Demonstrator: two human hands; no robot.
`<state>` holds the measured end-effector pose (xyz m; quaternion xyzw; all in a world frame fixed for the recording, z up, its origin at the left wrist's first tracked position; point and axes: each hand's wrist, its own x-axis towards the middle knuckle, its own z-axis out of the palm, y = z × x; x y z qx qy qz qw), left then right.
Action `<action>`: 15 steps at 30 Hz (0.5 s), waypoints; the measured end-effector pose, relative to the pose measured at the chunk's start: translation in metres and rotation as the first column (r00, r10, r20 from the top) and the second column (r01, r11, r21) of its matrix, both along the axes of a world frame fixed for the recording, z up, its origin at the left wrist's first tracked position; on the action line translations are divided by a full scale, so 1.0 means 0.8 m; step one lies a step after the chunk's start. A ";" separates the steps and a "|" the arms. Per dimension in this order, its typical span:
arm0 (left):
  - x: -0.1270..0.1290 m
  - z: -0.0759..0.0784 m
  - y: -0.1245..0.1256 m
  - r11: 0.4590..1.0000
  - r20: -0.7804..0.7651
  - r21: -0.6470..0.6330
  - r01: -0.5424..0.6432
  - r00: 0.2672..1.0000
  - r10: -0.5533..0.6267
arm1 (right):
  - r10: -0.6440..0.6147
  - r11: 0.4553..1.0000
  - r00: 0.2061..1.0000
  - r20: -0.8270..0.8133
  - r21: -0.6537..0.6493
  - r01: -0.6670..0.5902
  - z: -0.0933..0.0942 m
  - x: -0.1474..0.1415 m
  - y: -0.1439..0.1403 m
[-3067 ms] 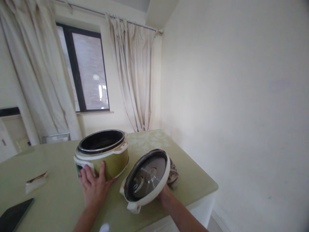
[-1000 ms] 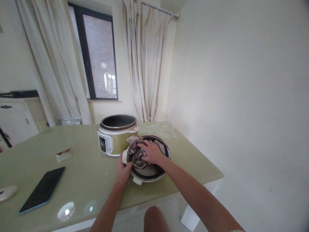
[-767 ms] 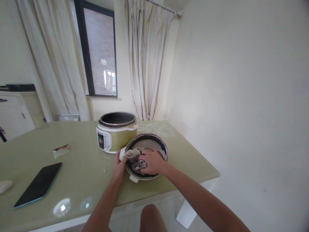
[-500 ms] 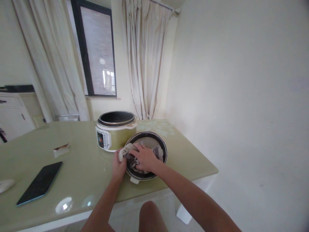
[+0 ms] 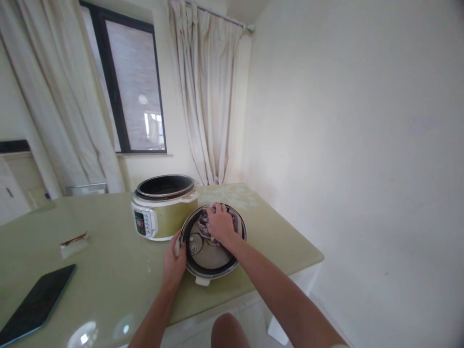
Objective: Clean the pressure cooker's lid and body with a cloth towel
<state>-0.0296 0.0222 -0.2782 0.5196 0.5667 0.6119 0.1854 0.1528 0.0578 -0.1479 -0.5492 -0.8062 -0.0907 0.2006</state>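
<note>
Pale walls, a dark-framed window [image 5: 128,92] and cream curtains [image 5: 206,101] close in a glossy, pale green counter [image 5: 108,270]; only the head view is at hand. Near its right end lies a round, cream-rimmed cooker lid [image 5: 212,256], upturned so its steel underside faces up, just beside the olive-green electric pressure cooker [image 5: 163,208], which stands open. The left hand [image 5: 174,258] curls its fingers around the lid's near-left rim, clamped there to steady it. The right hand [image 5: 219,223] presses a crumpled, dark patterned cloth [image 5: 203,220] against the far part of the inner plate, fingers bunched down over the fabric. To wipe well, I judge the left grip should stay firm so the lid cannot skate, while the cloth works around the black gasket and the small valve. A black tablet [image 5: 34,304] and a small folded packet [image 5: 73,241] lie well apart to the left.
</note>
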 end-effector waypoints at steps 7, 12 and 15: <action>-0.011 -0.010 0.004 0.997 0.013 -0.053 -0.061 0.998 0.062 | 0.186 0.948 0.958 -0.220 -0.215 -0.233 -0.033 -0.050 -0.010; -0.009 -0.007 0.003 0.995 -0.049 -0.067 -0.069 0.997 0.066 | 0.283 0.884 0.954 -0.100 -0.360 -0.300 -0.037 -0.003 -0.046; -0.006 -0.003 0.003 1.000 -0.089 -0.019 -0.008 0.996 0.007 | 0.241 0.905 0.970 0.037 -0.371 -0.210 -0.032 0.026 -0.065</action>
